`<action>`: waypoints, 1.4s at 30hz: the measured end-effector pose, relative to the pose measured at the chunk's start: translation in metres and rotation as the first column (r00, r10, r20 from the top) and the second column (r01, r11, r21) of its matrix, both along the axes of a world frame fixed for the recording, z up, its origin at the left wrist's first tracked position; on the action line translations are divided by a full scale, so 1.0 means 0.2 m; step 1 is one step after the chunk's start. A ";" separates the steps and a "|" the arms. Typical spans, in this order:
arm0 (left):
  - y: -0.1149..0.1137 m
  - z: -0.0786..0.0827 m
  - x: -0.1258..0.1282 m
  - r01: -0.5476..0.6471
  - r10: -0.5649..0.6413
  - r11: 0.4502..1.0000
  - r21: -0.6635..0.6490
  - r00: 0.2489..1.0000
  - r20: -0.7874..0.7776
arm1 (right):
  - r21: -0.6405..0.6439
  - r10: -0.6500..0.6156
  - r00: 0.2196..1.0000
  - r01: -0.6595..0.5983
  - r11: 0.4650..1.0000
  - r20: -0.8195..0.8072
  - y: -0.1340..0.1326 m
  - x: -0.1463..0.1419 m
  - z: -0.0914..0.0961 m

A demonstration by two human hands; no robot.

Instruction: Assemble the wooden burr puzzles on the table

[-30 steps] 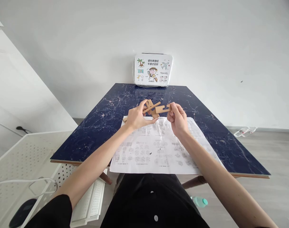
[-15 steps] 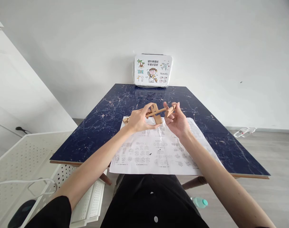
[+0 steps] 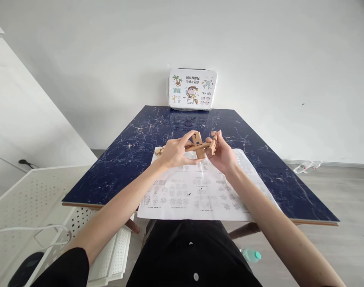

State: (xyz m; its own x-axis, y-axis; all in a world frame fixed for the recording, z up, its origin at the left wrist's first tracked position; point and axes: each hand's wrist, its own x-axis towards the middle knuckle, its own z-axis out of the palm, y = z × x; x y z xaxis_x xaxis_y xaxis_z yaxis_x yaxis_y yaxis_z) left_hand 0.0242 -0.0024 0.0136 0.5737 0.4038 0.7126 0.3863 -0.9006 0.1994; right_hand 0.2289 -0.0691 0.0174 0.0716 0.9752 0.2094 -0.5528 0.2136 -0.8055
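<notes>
My left hand [image 3: 175, 152] is closed round a cluster of crossed wooden puzzle bars [image 3: 197, 145], held a little above the table. My right hand [image 3: 221, 153] pinches another wooden bar [image 3: 212, 145] and holds it upright against the right end of that cluster. Both hands hover over a white instruction sheet [image 3: 200, 191] printed with small diagrams. One more wooden piece [image 3: 158, 151] lies on the table just left of my left wrist, at the sheet's far left corner.
The dark blue marbled table [image 3: 134, 147] carries a white printed box [image 3: 192, 88] at its far edge against the wall. A white perforated rack [image 3: 26, 207] with a cable stands at my left. A plastic bottle [image 3: 250, 254] lies on the floor under the table.
My right hand has turned its wooden bar from lying level to upright and brought it in against the pieces in my left hand. Both hands have sunk slightly toward the sheet.
</notes>
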 end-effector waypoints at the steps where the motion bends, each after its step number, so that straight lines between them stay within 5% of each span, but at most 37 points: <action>1: 0.00 0.00 0.00 0.005 -0.005 1.000 0.004 1.000 -0.013 | -0.003 -0.001 1.000 0.001 1.000 0.006 0.00 0.00 0.00; 19: -0.01 0.03 0.00 -0.059 0.058 0.993 0.103 0.998 0.013 | -0.034 -0.034 0.999 0.034 0.999 0.009 0.00 -0.01 0.00; 33: 0.02 -0.02 0.01 -0.090 0.090 0.995 0.044 0.996 0.012 | -0.121 0.152 0.982 -0.166 0.979 -0.116 0.06 0.03 0.00; 42: 0.01 0.00 0.01 -0.055 0.054 0.996 0.077 0.998 0.021 | -0.152 0.145 0.971 -0.175 0.973 -0.190 0.06 0.03 0.01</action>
